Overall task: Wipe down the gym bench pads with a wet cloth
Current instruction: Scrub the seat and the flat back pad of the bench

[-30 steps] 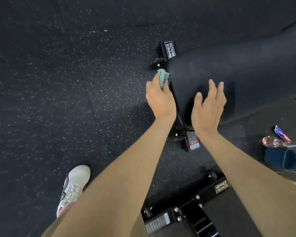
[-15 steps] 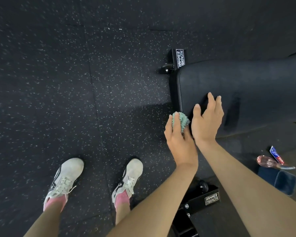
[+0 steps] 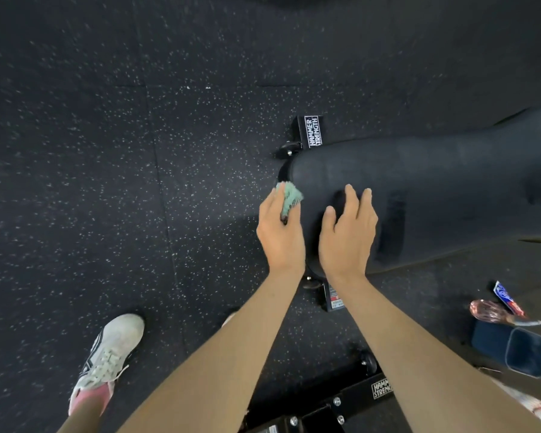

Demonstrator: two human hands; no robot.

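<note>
The left hand [image 3: 280,232] holds the cloth [image 3: 289,198] bunched against the end edge of the bench pad [image 3: 434,182], the surface being wiped. Its fingers [image 3: 277,198] curl over the cloth. The thumb appears to pinch it, but the grip is partly hidden. The right hand [image 3: 349,235] rests flat on the pad top, fingers straight and close together, probably to brace against the wiping pressure.
</note>
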